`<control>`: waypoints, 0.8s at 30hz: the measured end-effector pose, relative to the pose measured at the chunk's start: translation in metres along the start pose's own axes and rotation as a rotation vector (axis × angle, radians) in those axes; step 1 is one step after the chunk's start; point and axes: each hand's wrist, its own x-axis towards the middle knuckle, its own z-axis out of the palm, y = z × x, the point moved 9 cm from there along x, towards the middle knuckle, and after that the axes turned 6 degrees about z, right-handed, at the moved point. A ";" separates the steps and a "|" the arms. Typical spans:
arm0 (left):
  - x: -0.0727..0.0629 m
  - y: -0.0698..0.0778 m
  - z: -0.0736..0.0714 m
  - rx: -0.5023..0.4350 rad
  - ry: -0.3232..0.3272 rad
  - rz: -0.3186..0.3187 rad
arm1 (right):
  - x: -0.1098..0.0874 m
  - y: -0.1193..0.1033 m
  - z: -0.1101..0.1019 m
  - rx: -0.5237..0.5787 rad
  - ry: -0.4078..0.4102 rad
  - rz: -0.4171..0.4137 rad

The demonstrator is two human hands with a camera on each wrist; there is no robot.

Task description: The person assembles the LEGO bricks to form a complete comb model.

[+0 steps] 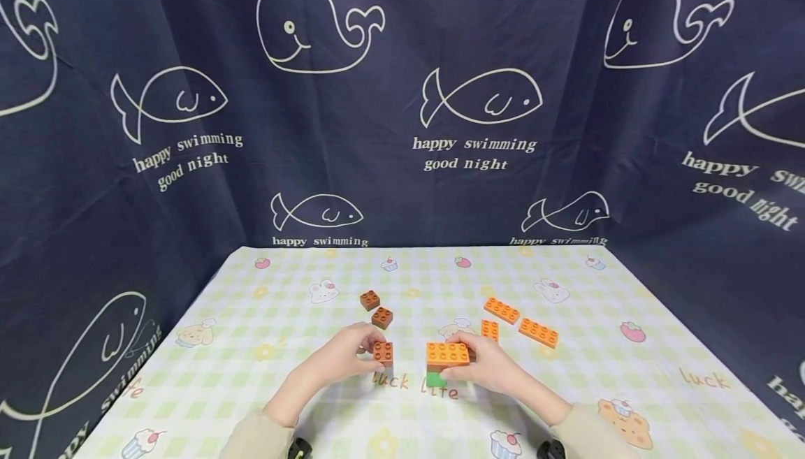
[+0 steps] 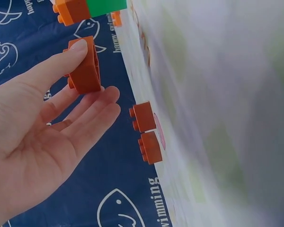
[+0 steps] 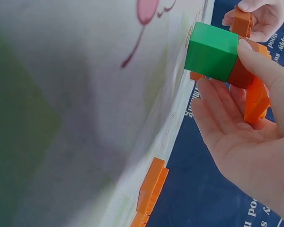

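Note:
My left hand (image 1: 344, 355) pinches a reddish-brown square toy brick (image 1: 383, 353) between thumb and fingers. In the left wrist view that brick (image 2: 87, 68) is off the tablecloth, its studs turned toward the palm and its hollow underside facing away. My right hand (image 1: 483, 362) grips a small stack a little to the right. A green block (image 3: 212, 51) forms its bottom, a brown brick (image 3: 241, 71) sits in the middle, and a long orange brick (image 1: 448, 352) lies on top, jutting out to the right past the green. A gap separates the two hands.
Two loose brown bricks, one (image 1: 370, 299) behind the other (image 1: 381, 317), lie beyond my left hand. Beyond my right hand are three orange bricks: one short-looking and partly hidden (image 1: 490, 330), two long (image 1: 501, 310). A checked tablecloth (image 1: 251, 382) covers the table; a dark curtain (image 1: 390, 165) hangs behind.

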 end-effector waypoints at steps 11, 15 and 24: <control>0.006 0.006 0.003 -0.127 0.002 -0.034 | -0.001 -0.001 0.000 0.016 -0.007 -0.001; 0.008 0.008 0.002 -0.132 0.016 -0.026 | 0.000 0.000 0.000 0.010 -0.001 -0.002; 0.013 0.016 -0.002 -0.110 0.063 0.008 | 0.001 0.001 0.002 0.014 -0.008 0.020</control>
